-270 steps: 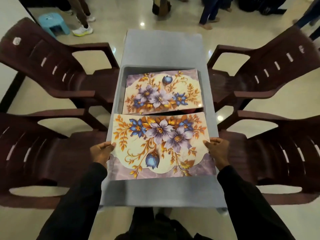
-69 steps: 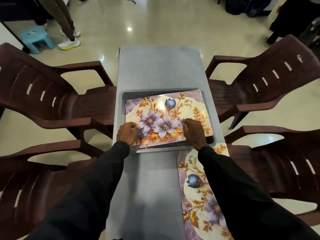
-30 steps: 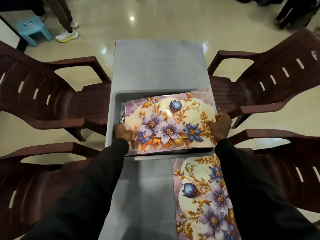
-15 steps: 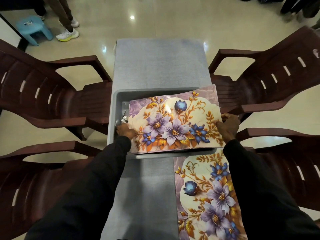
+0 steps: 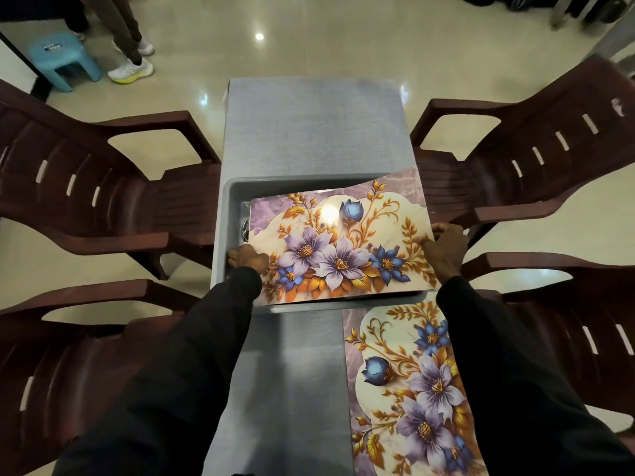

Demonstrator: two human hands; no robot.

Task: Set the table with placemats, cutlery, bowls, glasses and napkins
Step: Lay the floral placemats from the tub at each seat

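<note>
A floral placemat (image 5: 338, 242) with purple and blue flowers is held over the grey tub (image 5: 228, 197) in the middle of the narrow grey table (image 5: 309, 132). My left hand (image 5: 248, 258) grips its left edge. My right hand (image 5: 443, 247) pinches its right edge, which hangs past the tub's right rim. A second floral placemat (image 5: 409, 383) lies lengthwise on the near right part of the table, partly under my right sleeve. Something shiny shows in the tub at the left, mostly hidden by the held mat.
Dark brown plastic chairs stand at both sides: two on the left (image 5: 86, 201) (image 5: 68, 355) and two on the right (image 5: 532, 159) (image 5: 567, 321). A person's legs (image 5: 127, 46) and a light blue stool (image 5: 62, 60) are on the floor at the far left.
The placemat in the tub has been taken by both edges, lifted and shifted to the right, uncovering the tub's left side.
</note>
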